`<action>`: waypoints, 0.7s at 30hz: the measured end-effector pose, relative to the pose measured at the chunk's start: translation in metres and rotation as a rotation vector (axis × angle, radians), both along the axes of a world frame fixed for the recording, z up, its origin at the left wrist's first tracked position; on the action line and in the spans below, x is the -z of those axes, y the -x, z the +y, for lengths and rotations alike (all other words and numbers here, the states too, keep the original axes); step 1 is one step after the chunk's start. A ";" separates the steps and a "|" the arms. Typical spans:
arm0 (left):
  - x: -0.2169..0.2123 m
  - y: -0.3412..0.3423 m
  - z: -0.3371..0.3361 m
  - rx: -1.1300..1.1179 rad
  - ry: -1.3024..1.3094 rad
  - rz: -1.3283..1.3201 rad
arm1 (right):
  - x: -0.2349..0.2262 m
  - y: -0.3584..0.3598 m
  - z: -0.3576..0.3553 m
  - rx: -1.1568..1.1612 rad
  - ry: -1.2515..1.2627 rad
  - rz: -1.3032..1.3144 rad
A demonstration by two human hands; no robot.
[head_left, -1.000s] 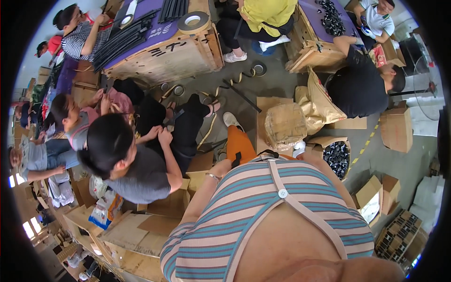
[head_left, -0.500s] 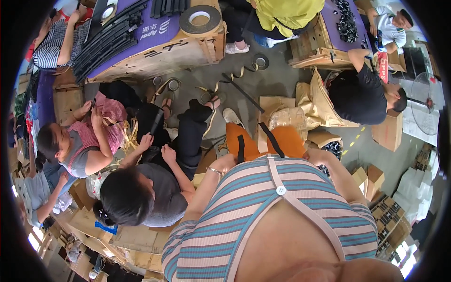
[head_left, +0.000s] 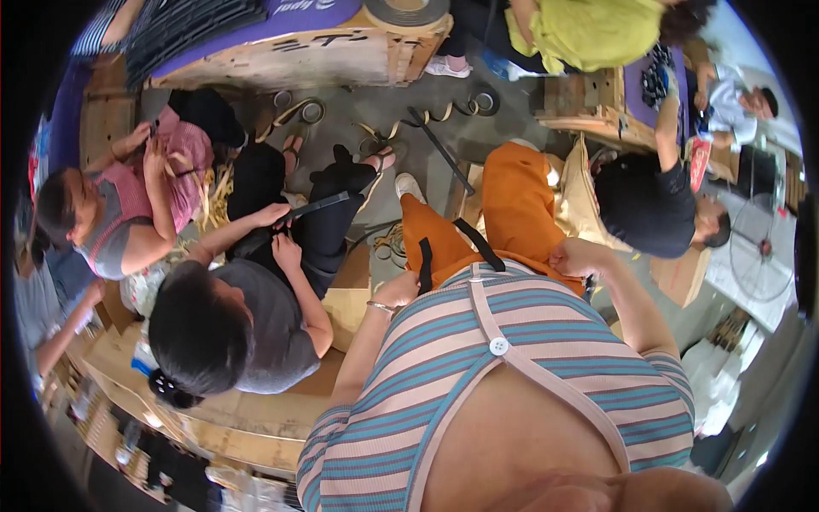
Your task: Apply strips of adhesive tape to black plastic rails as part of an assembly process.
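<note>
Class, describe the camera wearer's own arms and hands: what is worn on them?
The left hand and right hand are both gloveless. A thin, silvery bracelet circles the left wrist; none shows on the right. The short sleeves have teal and pale pink stripes with narrow darker lines.

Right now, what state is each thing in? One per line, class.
Orange trousers, worn
Black ties, untied
Left grip, at trousers' waist, closure unclear
Right grip, at trousers' waist, closure unclear
Large tape roll, lying flat
Floor roll, partly unwound
Fan, spinning unclear
</note>
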State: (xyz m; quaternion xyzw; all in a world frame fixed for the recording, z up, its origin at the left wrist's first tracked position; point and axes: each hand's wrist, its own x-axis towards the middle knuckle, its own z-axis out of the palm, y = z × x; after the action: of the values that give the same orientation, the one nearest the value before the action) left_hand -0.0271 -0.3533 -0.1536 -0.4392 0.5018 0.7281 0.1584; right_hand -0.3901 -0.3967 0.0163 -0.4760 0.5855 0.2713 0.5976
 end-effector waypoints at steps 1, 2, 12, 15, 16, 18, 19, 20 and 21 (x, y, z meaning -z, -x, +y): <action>-0.009 0.002 -0.006 -0.046 -0.003 -0.002 | 0.007 0.002 -0.016 -0.046 -0.003 -0.002; -0.015 0.004 -0.008 -0.108 -0.064 -0.019 | 0.018 0.005 -0.031 -0.142 -0.051 -0.031; 0.034 0.114 -0.022 -0.357 -0.091 -0.099 | 0.148 0.093 -0.158 -0.723 -0.285 -0.177; 0.102 0.150 -0.033 -0.565 0.115 -0.176 | 0.209 0.116 -0.184 -0.747 -0.381 -0.240; 0.129 0.162 -0.042 -0.655 0.149 -0.242 | 0.232 0.117 -0.192 -0.692 -0.299 -0.259; 0.179 0.183 -0.076 -0.750 0.177 -0.271 | 0.248 0.094 -0.219 -0.518 -0.251 -0.130; 0.215 0.194 -0.089 -0.704 0.164 -0.311 | 0.279 0.093 -0.226 -0.479 -0.121 -0.225; 0.251 0.207 -0.093 -0.658 0.145 -0.349 | 0.311 0.093 -0.227 -0.437 0.003 -0.318; 0.280 0.224 -0.099 -0.670 0.140 -0.341 | 0.339 0.088 -0.232 -0.419 0.078 -0.341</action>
State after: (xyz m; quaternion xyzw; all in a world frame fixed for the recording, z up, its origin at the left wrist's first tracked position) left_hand -0.2507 -0.4518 -0.4340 -0.7035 0.3453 0.6201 -0.0374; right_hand -0.4785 -0.6285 -0.3225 -0.6482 0.3751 0.2824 0.5995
